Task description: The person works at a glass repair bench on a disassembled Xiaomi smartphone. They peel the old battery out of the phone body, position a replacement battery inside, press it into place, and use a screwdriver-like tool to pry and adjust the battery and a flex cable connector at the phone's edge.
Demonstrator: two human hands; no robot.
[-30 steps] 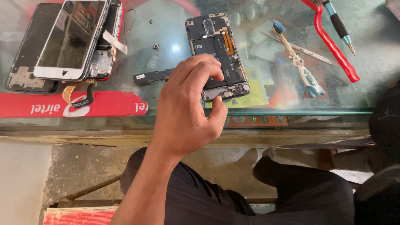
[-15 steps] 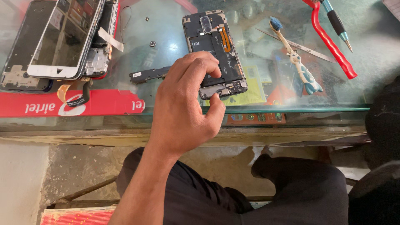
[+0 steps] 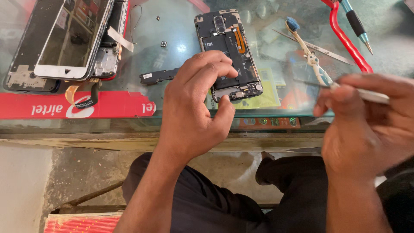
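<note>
Opened phone [image 3: 227, 54], back cover removed, lies flat on the glass counter [image 3: 181, 39] with circuit board and orange flex cable exposed; it likely handles as light, rigid and fragile, best gripped by the frame edges only. Left hand [image 3: 194, 112] pinches its lower end with curled fingers, while the right hand [image 3: 366, 125] holds a thin white tool

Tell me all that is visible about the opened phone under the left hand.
The opened phone lies flat on the glass counter, back cover off, camera end pointing away from the person. Its dark inner boards show, with an orange flex cable on the right side and a lens near the top. The lower end holds a small metallic board with a port. The left hand grips that lower end, fingers on the left edge and over the middle, thumb at the bottom. A loose black strip part lies just left of it.
</note>
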